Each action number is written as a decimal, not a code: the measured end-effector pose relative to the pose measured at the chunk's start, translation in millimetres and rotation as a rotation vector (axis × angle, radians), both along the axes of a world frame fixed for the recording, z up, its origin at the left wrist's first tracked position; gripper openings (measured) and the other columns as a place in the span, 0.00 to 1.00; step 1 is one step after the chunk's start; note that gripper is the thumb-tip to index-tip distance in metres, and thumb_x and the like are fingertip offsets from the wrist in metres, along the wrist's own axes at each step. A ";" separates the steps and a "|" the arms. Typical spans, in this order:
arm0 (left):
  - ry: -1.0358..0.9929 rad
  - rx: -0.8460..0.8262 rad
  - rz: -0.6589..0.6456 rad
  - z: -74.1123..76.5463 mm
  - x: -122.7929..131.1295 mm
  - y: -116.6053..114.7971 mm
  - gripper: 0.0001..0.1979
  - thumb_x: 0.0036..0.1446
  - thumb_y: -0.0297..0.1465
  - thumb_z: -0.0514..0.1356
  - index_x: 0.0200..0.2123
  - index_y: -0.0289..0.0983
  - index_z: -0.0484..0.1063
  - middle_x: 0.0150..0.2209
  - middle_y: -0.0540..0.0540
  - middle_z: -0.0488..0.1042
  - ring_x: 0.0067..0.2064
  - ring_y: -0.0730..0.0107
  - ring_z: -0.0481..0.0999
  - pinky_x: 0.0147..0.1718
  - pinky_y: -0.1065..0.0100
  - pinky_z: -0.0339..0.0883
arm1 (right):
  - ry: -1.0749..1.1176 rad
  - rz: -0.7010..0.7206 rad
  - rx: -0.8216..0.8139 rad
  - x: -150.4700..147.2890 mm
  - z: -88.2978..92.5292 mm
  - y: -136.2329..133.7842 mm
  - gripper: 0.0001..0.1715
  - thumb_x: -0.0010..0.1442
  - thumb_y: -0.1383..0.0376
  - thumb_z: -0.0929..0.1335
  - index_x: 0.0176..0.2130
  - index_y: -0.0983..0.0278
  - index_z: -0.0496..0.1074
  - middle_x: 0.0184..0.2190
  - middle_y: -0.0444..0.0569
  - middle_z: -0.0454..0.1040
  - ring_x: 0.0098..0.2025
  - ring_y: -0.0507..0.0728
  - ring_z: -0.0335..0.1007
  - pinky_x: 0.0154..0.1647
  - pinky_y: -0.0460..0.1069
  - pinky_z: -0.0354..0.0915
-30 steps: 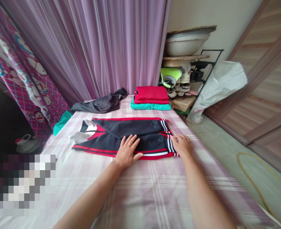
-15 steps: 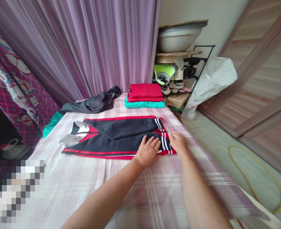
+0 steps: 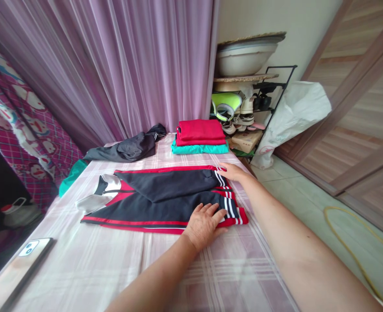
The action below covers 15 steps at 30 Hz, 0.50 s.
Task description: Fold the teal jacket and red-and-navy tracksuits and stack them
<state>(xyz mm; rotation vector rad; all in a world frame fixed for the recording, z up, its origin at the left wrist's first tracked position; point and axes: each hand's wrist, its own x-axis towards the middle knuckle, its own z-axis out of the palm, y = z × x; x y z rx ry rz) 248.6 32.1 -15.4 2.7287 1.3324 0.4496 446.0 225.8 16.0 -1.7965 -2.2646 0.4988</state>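
Observation:
A black jacket (image 3: 175, 184) with red edges, a silver-white collar and white-striped cuffs lies flat on the bed, its sleeves laid lengthwise over the front. On the near sleeve, just by the striped cuff, my left hand (image 3: 205, 223) rests palm down with fingers stretched out. My right hand (image 3: 231, 171) touches the far corner of the jacket's hem beside the other cuff; its fingers look extended and apart.
Behind the jacket sit folded red clothes (image 3: 201, 132) on a folded teal garment (image 3: 199, 149). A crumpled dark garment (image 3: 123, 148) lies at the back left. A phone (image 3: 19, 273) is at the near left. A shoe rack (image 3: 272, 108) stands beyond the bed.
My right hand has moved away from me, from the middle of the hem to its far corner. My left hand stays on the near sleeve. The view has shifted slightly.

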 end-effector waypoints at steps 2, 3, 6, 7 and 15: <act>0.004 -0.010 0.003 -0.4 1.7 0.1 0.27 0.60 0.46 0.61 0.60 0.44 0.67 0.61 0.39 0.71 0.59 0.52 0.72 0.59 0.47 0.65 | -0.029 0.062 -0.049 -4.1 1.9 10.9 0.31 0.59 0.58 0.70 0.60 0.62 0.71 0.61 0.52 0.71 0.62 0.61 0.66 0.60 0.51 0.62; 0.005 -0.014 0.007 0.0 2.7 0.1 0.26 0.60 0.45 0.61 0.60 0.44 0.67 0.60 0.39 0.71 0.59 0.52 0.72 0.59 0.47 0.65 | -0.039 0.075 -0.067 -5.3 3.0 14.5 0.29 0.57 0.57 0.71 0.57 0.62 0.74 0.58 0.52 0.74 0.60 0.62 0.68 0.58 0.51 0.64; -0.017 -0.031 0.028 3.8 5.6 -0.7 0.21 0.63 0.43 0.58 0.57 0.44 0.70 0.59 0.40 0.72 0.58 0.53 0.73 0.57 0.47 0.66 | -0.100 0.087 -0.135 -7.1 8.8 19.3 0.21 0.52 0.54 0.74 0.42 0.63 0.81 0.43 0.53 0.81 0.46 0.63 0.76 0.46 0.50 0.69; -0.040 -0.035 0.038 5.7 6.4 -1.4 0.20 0.64 0.43 0.57 0.56 0.44 0.71 0.58 0.41 0.73 0.56 0.53 0.73 0.57 0.47 0.67 | -0.122 0.088 -0.151 -7.3 11.5 19.4 0.19 0.51 0.53 0.75 0.38 0.64 0.81 0.39 0.52 0.82 0.42 0.62 0.77 0.43 0.50 0.69; -0.382 0.017 0.203 28.6 -7.4 -9.0 0.16 0.65 0.40 0.55 0.51 0.40 0.72 0.44 0.43 0.76 0.45 0.61 0.76 0.45 0.59 0.73 | -0.016 0.036 -0.238 -11.1 49.1 3.0 0.17 0.56 0.53 0.71 0.33 0.65 0.76 0.23 0.46 0.73 0.25 0.53 0.67 0.27 0.46 0.62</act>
